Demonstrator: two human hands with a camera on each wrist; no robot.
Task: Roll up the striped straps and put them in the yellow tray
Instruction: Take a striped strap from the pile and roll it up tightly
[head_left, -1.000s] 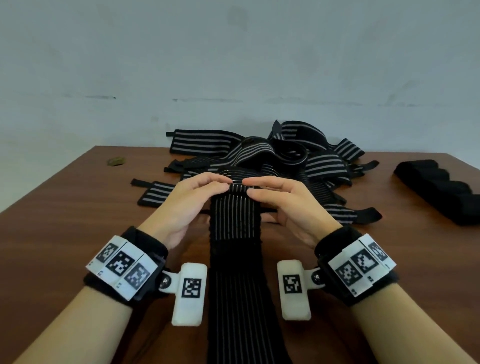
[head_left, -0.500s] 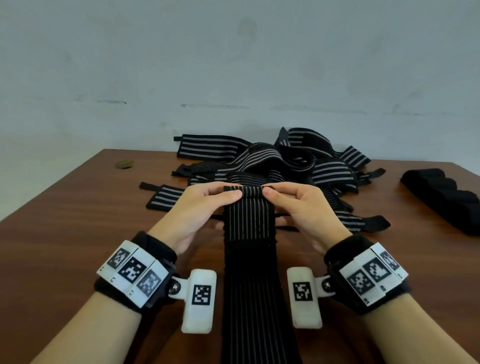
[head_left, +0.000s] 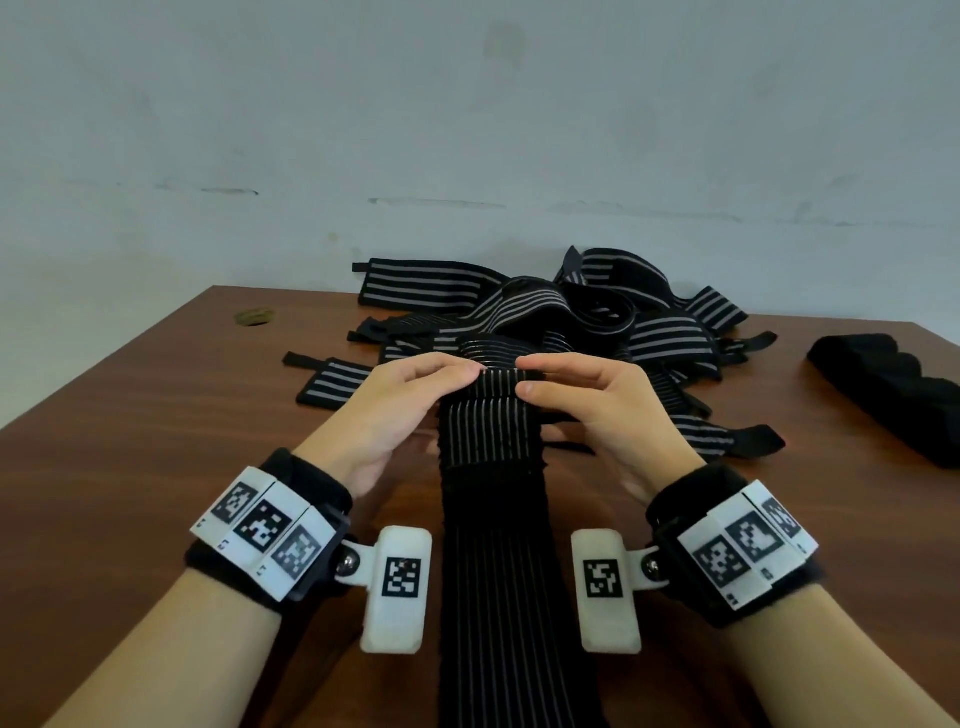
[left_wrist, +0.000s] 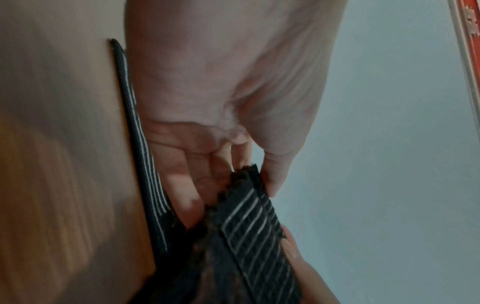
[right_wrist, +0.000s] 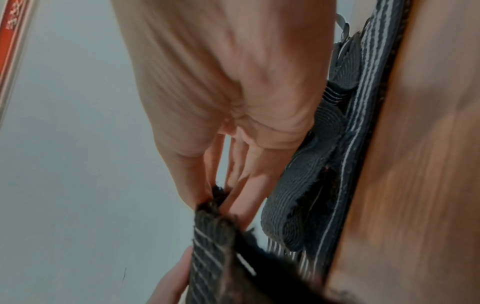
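Observation:
A long black strap with thin grey stripes (head_left: 493, 545) runs from the table's near edge to my hands, its far end folded into a small roll (head_left: 498, 382). My left hand (head_left: 410, 400) pinches the roll's left side, thumb under and fingers on top. My right hand (head_left: 587, 400) pinches the right side the same way. The left wrist view shows thumb and fingers nipping the strap's frayed edge (left_wrist: 246, 185); the right wrist view shows the same on the other edge (right_wrist: 215, 203). A pile of loose striped straps (head_left: 571, 322) lies just behind. The yellow tray is out of view.
The brown wooden table (head_left: 130, 441) has bare wood to the left and right of my arms. A black ridged pad (head_left: 893, 389) lies at the right edge. A small brownish scrap (head_left: 254, 316) sits at the far left corner. A pale wall stands behind.
The strap's far end has been turned over into a tighter, thicker roll. Both hands stay at its sides, fingertips closer together on top.

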